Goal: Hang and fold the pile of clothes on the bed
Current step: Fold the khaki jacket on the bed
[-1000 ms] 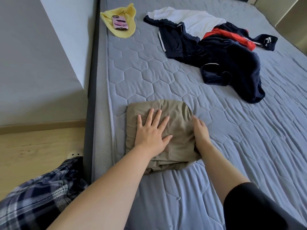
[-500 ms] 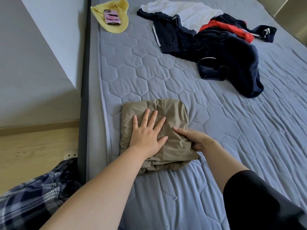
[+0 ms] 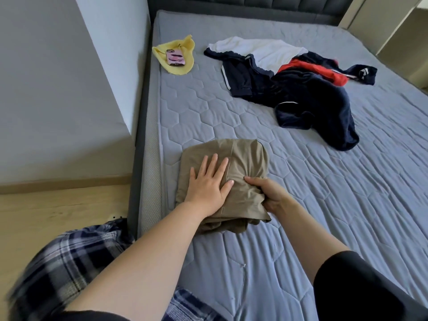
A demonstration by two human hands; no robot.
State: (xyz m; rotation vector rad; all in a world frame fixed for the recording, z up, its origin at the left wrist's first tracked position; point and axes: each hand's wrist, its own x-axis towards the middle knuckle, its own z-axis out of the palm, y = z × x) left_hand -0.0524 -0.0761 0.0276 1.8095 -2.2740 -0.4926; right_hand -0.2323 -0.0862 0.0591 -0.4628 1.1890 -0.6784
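Observation:
A folded khaki garment (image 3: 247,158) lies near the left edge of the grey quilted mattress (image 3: 324,193). My left hand (image 3: 207,184) lies flat on top of it, fingers straight and spread. At the garment's right edge my right hand (image 3: 269,192) grips the fabric, thumb on top and fingers tucked beneath. Farther back, a loose pile of dark navy clothes (image 3: 308,98) with a white piece (image 3: 261,50) and a red piece (image 3: 312,70) is spread over the mattress.
A yellow cloth (image 3: 183,46) with a pink phone (image 3: 175,57) on it sits at the mattress's far left. Grey wall and wooden floor (image 3: 58,209) lie to the left of the dark bed frame (image 3: 139,158). A dark headboard runs along the back.
My right hand turned from lying beside the garment's edge to gripping it, with the thumb over the top. The left hand stayed pressed flat. The camera view tilted upward.

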